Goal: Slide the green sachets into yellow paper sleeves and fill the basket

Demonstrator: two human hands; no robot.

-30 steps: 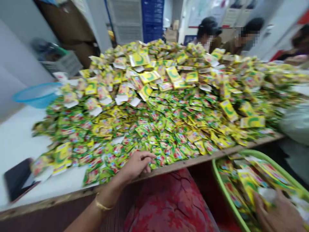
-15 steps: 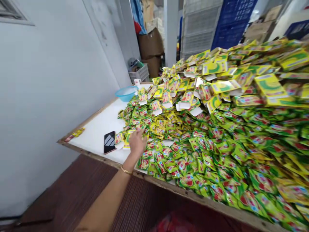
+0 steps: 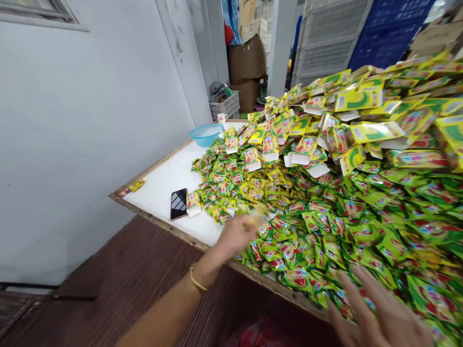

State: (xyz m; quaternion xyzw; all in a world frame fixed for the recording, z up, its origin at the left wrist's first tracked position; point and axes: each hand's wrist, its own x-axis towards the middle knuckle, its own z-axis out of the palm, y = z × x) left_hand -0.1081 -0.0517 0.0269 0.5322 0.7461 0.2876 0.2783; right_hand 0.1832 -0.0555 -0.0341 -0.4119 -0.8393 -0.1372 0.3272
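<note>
My left hand (image 3: 237, 236), a gold bangle at its wrist, is closed on a small yellow carton (image 3: 257, 216), smeared by motion. It is above the near edge of the heap, over green candy packets (image 3: 289, 250) with red watermelon pictures. At the lower right, my right hand (image 3: 379, 313) is spread with fingers apart over more of these packets, and nothing shows in it. Another small printed carton (image 3: 193, 203) with a white flap lies beside a phone (image 3: 178, 203) on the white tabletop.
Many flat yellow cartons (image 3: 358, 100) are piled behind the packets. A blue basin (image 3: 207, 135) and a white mug (image 3: 222, 118) stand at the table's far corner. Yellow wrappers (image 3: 136, 185) lie at the left corner. The wooden rim (image 3: 173, 233) borders the table; stacked crates (image 3: 331, 43) are behind.
My left hand has taken the yellow carton from beside the phone and moved right and nearer with it. My right hand has come into view at the lower right. The view has shifted.
</note>
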